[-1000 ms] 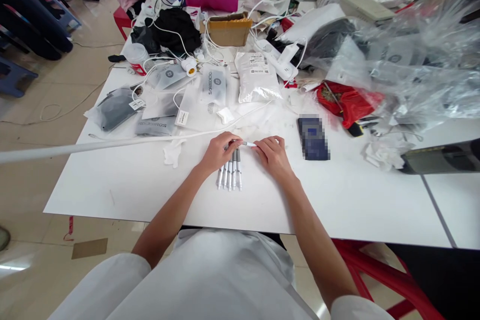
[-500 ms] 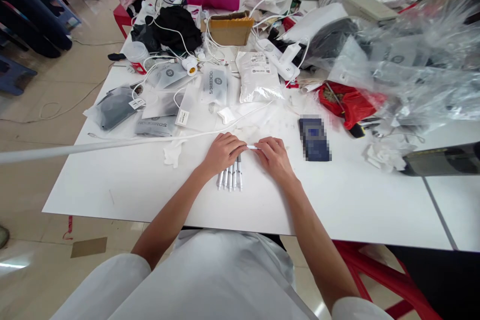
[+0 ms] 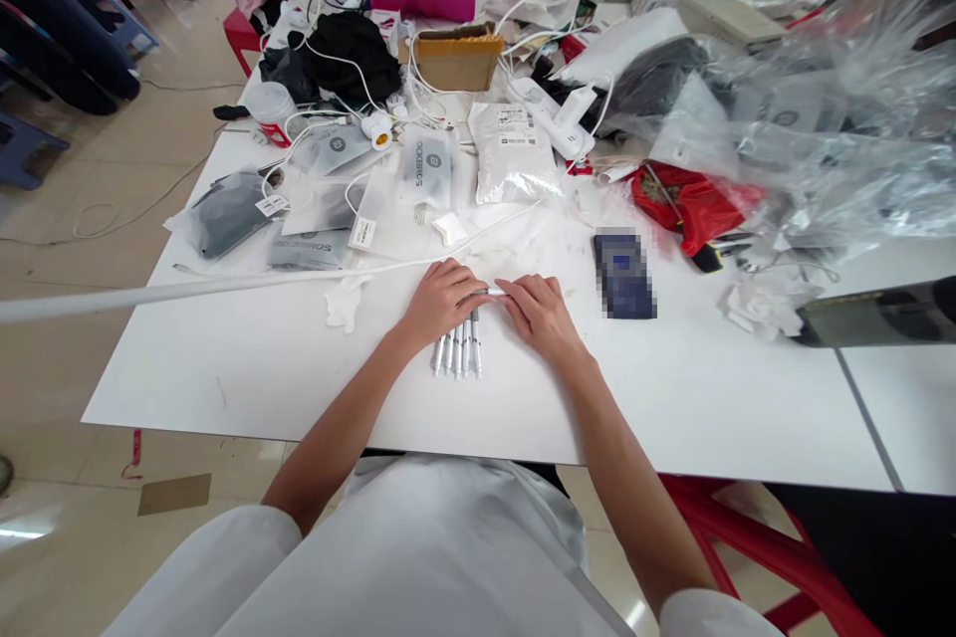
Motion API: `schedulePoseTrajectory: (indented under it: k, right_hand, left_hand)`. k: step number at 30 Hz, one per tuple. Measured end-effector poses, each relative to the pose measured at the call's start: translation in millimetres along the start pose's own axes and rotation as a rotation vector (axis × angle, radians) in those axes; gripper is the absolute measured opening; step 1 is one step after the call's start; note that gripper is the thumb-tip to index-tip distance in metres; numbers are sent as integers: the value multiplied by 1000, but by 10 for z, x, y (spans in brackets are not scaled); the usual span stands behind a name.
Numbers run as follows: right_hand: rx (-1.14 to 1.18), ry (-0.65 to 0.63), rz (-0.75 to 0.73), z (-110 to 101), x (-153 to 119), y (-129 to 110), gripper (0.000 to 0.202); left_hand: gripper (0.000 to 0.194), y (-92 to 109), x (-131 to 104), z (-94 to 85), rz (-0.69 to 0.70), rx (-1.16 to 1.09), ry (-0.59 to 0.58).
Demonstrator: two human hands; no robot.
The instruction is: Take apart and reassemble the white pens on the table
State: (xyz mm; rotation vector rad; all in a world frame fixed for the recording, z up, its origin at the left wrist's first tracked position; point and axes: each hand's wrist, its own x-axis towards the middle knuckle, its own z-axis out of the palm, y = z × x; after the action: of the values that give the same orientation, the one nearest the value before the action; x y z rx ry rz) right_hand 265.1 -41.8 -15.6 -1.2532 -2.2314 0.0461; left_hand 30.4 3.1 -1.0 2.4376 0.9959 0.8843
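Between my two hands a slim white pen (image 3: 494,292) lies crosswise just above the table. The fingers of my left hand (image 3: 444,297) are closed on its left end. My right hand (image 3: 539,311) pinches its right end, with the fingertips of both hands close together. Just below my left hand, several white and silver pens (image 3: 457,353) lie side by side on the white table (image 3: 358,383); their upper ends are partly hidden by that hand.
A dark blue, pixelated flat object (image 3: 625,277) lies right of my right hand. A white cable (image 3: 224,287) crosses the left side. Behind are packaged pouches (image 3: 427,169), a white plastic parcel (image 3: 515,154), a red bag (image 3: 694,204) and crumpled clear plastic (image 3: 822,109). A tissue (image 3: 344,304) lies left.
My right hand has shifted slightly left along the pen, closer to my left hand, and less of the pen shows between them. The row of pens stays put.
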Motion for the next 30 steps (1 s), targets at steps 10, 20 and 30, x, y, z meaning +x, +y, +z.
schedulePoseTrajectory:
  k: [10, 20, 30]
  right_hand:
    - [21, 21, -32, 49, -8, 10, 27]
    - [-22, 33, -18, 62, -7, -13, 31]
    - [-40, 39, -33, 22, -24, 37, 28]
  left_hand:
    - [35, -2, -13, 19, -9, -60, -44]
    - [30, 39, -12, 24, -36, -44, -32]
    - [37, 17, -21, 17, -10, -49, -4]
